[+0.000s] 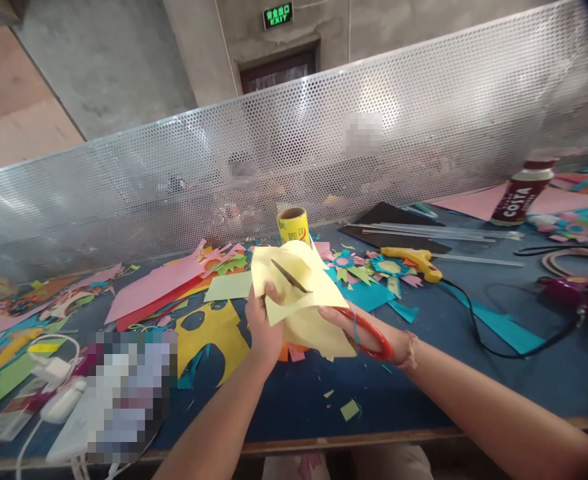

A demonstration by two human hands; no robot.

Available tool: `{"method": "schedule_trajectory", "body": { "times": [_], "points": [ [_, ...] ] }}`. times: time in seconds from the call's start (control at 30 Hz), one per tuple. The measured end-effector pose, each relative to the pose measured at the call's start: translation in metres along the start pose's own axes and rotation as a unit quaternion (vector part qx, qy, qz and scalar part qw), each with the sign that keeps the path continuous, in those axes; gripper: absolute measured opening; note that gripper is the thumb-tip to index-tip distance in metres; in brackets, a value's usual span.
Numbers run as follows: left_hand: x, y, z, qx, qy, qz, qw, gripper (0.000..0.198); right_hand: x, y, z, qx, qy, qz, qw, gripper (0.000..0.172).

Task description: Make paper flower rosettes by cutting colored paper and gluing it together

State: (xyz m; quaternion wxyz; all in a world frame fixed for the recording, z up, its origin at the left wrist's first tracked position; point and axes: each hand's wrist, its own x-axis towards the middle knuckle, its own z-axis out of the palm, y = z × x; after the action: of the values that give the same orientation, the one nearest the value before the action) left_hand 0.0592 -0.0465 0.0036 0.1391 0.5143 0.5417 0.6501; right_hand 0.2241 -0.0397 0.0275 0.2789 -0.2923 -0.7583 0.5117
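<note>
Partly cut, crumpled pale-yellow paper (301, 293)

Craft workshop: paper scraps (209, 333), glue gun (414, 260).

A blue-topped workbench (424, 380) lies strewn with coloured paper scraps (350, 409), a pink sheet (149, 287), a yellow glue gun (414, 260), clear glue sticks (439, 232), a yellow roll (294, 227) and a Costa bottle (521, 193).

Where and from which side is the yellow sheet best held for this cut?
Its near left edge, from the left, where the left hand pinches it. The sheet is limp and curling, and the scissors in the right hand come in from the right, blade across its middle; a grip left of the blade likely keeps it taut.
</note>
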Motion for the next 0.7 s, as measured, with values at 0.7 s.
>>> {"method": "schedule_trajectory", "body": {
  "times": [0.7],
  "points": [
    [-0.005, 0.002, 0.0036, -0.033, -0.004, -0.1, 0.994, 0.033, 0.0069, -0.0001, 0.0054, -0.002, 0.098, 0.018, 0.995, 0.039]
  ]
}}
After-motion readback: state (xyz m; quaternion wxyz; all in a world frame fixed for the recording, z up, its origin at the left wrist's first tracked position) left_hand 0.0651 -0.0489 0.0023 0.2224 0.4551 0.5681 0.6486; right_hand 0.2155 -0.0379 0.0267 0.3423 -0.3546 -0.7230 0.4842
